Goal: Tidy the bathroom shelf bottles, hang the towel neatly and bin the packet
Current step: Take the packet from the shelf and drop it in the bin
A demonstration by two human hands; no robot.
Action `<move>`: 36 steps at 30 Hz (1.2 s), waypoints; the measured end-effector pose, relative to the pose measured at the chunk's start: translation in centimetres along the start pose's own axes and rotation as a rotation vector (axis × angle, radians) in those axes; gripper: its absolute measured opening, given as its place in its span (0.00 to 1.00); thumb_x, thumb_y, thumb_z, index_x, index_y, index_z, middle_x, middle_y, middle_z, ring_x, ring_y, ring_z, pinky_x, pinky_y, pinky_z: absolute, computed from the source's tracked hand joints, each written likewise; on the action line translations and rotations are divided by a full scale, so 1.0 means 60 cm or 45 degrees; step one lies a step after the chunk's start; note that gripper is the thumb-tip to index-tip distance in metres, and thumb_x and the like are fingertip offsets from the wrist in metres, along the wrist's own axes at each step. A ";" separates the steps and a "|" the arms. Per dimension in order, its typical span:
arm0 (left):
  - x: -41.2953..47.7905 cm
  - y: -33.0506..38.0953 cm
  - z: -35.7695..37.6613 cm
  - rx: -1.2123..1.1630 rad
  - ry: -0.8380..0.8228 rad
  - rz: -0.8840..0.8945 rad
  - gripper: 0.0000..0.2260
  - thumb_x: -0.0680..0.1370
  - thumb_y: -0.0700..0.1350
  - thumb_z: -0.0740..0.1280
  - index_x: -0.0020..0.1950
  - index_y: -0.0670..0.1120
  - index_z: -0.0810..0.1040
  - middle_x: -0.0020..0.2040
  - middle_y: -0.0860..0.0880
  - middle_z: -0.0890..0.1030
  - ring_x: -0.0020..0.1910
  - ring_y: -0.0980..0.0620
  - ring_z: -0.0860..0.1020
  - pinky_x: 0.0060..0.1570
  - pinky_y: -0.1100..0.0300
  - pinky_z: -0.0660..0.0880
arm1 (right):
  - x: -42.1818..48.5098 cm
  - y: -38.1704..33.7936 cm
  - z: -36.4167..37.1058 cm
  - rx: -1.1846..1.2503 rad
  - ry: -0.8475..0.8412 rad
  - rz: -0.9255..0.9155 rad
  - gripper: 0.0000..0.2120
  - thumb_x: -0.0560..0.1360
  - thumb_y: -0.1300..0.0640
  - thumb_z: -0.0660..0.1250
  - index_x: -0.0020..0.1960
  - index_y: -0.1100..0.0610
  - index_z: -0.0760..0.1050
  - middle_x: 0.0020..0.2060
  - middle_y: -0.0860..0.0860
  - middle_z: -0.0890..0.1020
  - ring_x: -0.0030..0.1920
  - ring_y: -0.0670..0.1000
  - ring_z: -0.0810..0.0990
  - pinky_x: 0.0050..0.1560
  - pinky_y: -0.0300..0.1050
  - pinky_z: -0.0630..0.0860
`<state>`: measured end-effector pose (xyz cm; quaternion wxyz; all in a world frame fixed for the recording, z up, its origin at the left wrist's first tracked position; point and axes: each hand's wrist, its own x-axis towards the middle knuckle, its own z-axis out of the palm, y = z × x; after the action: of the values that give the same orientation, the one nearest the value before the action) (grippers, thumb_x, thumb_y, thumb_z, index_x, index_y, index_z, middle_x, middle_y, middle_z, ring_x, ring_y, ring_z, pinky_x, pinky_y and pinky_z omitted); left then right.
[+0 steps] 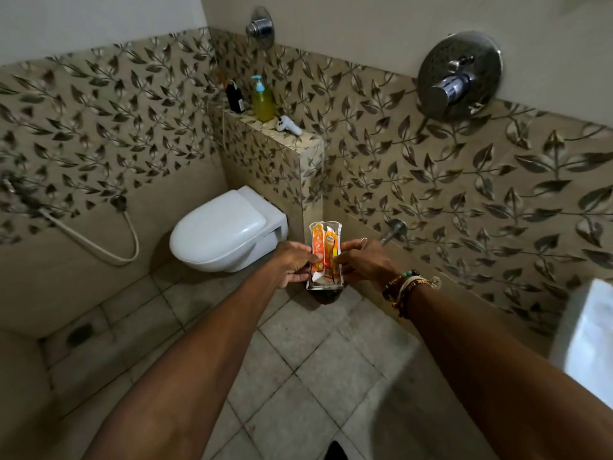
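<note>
Grip: both hands clamped on the packet (325, 255); left hand (293, 263) pinches its left edge, right hand (363, 262) its right edge, fingers closed on the foil.
Toilet (229, 230): lid down, wall-hung, left of & beyond the hands.
Ledge (306, 141): tiled half-wall above the toilet, well apart from the hands, up & back.
Bottles: green pump bottle (262, 101) upright, dark bottle (235, 97) upright just beside it nearer the corner; small white item (289, 125) lies on its side near the ledge's front end.
Packet: orange/white w/ clear foil, held mid-air over the floor tiles (298, 360), long axis roughly vertical, top end pointing away from the person. Looks crumpled, prob. empty.
Key relation: packet sits dead centre btwn the hands, neither nearer; either could take it solo.
Bin: not clearly in view; dark shape right under the packet could be one, can't tell.
Towel: can't confirm any; pale shape at right edge (590, 336) unclear.
Step (my read): binning the packet.
</note>
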<state>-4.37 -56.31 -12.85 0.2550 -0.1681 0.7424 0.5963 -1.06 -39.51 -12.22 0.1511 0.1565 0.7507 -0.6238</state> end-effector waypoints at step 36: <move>0.400 0.175 -0.146 0.106 -0.265 -0.075 0.17 0.73 0.36 0.73 0.61 0.41 0.77 0.55 0.42 0.83 0.56 0.45 0.81 0.59 0.46 0.77 | 0.361 -0.133 0.109 0.181 0.226 0.179 0.08 0.75 0.70 0.65 0.48 0.62 0.80 0.34 0.54 0.85 0.30 0.48 0.83 0.29 0.39 0.79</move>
<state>-31.28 -61.08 -16.97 0.3549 -0.1163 0.7309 0.5713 -23.87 -46.34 -15.41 0.1159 0.2736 0.7023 -0.6470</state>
